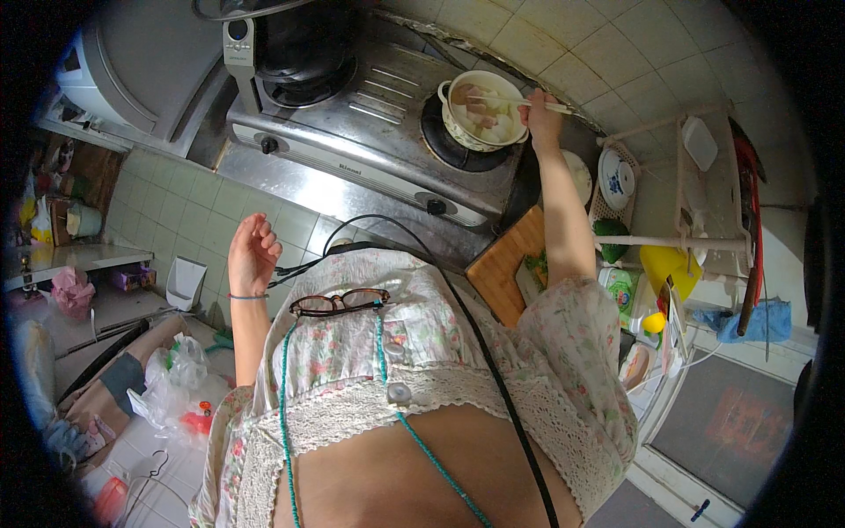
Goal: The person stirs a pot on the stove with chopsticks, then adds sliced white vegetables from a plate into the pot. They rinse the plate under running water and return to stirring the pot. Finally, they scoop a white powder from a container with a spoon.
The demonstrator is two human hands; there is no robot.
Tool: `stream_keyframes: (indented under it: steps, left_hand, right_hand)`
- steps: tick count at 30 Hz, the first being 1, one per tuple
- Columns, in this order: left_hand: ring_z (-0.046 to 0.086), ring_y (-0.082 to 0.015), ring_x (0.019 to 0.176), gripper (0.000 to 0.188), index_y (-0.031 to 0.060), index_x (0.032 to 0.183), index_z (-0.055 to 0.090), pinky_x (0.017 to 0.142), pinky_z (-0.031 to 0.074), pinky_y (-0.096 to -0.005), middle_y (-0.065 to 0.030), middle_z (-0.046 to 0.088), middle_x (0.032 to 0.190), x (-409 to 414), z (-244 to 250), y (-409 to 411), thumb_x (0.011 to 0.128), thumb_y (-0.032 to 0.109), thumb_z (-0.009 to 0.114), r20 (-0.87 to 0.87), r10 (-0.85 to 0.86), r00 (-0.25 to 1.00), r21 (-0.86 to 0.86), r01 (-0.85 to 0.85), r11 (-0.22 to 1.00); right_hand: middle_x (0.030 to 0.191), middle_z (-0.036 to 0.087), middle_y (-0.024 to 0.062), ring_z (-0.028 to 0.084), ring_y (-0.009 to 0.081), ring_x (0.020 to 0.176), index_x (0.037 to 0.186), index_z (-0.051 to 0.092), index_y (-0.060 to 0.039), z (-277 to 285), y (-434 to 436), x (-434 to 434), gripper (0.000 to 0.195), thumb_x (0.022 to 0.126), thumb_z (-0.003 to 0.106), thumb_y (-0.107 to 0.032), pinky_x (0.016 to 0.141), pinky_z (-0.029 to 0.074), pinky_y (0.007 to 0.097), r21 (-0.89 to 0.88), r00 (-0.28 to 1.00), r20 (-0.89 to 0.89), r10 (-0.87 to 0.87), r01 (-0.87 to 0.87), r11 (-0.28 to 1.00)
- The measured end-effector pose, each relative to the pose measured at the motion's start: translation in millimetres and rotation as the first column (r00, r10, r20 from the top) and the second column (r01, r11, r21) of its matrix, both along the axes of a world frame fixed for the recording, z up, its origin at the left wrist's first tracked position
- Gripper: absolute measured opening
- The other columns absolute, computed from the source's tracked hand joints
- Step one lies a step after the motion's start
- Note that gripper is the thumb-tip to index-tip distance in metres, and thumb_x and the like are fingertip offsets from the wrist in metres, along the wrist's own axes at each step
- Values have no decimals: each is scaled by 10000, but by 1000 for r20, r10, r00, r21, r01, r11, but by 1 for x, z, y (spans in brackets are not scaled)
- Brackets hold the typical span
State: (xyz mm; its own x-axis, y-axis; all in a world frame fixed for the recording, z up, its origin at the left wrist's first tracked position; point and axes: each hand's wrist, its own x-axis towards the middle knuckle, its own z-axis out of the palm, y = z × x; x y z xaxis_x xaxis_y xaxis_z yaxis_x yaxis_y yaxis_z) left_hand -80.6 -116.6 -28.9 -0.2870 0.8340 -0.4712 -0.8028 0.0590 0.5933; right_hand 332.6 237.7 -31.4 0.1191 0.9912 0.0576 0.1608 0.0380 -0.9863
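Note:
A cream enamel pot (467,138) stands on the right burner of a steel Rinnai gas stove (396,76). Pieces of pinkish meat (476,119) and pale white chunks (502,128) lie in liquid inside it. Over the pot's right rim, my right hand (542,122) holds a pair of light chopsticks (505,99), whose tips reach in among the food. My left hand (256,249) is raised in front of the stove's front edge, away from the pot. Its fingers are loosely curled, and nothing shows in them.
A black pot (304,39) sits on the left burner. A wooden cutting board (505,261) with chopped greens (536,267) lies right of my body, partly under my arm. Beyond it are a lidded white dish (617,177) and a wire rack (709,191). Eyeglasses (340,302) hang at my chest.

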Motion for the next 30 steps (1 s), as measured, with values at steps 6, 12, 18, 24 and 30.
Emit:
stream_keyframes:
  steps: [6,12,18,24,30]
  left_hand:
    - [390,-74,593,187,32,999,532,510,336,-213,8,447,733,-1,0,-2,931,206,519,0,2,1000,14,-2,1000]
    - [392,-74,595,191,32,999,531,511,337,-213,8,446,734,0,-2,-4,929,210,522,3,6,1000,11,-6,1000]
    - [397,-74,599,186,31,998,530,517,346,-215,7,447,739,0,1,-3,929,204,520,-8,14,1000,4,-14,1000]
    - [396,-73,600,194,28,1006,530,518,347,-217,4,449,743,-1,1,-4,932,206,515,-17,11,1000,19,-11,1000]
    - [394,-73,599,191,29,1007,528,515,341,-217,7,445,737,-3,0,-5,934,204,511,-7,3,1000,8,-3,1000]
  right_hand:
    - [592,587,101,489,122,429,901,547,22,-3,23,2,251,943,504,-222,389,377,302,-114,986,79,-149,158,981]
    - [590,590,102,570,195,504,807,561,23,0,10,-15,274,926,532,-222,457,425,331,142,978,191,-80,54,988]
    - [732,581,165,577,326,659,787,557,-7,16,-34,-37,222,882,580,-207,592,442,385,362,717,692,80,-441,821]
    - [858,608,139,588,350,786,847,574,-29,34,-56,-27,134,848,596,-161,649,462,402,162,397,889,228,-738,655]
    - [781,629,109,630,210,725,967,610,-43,60,-52,7,183,895,558,-203,641,477,307,100,684,673,282,-462,881]
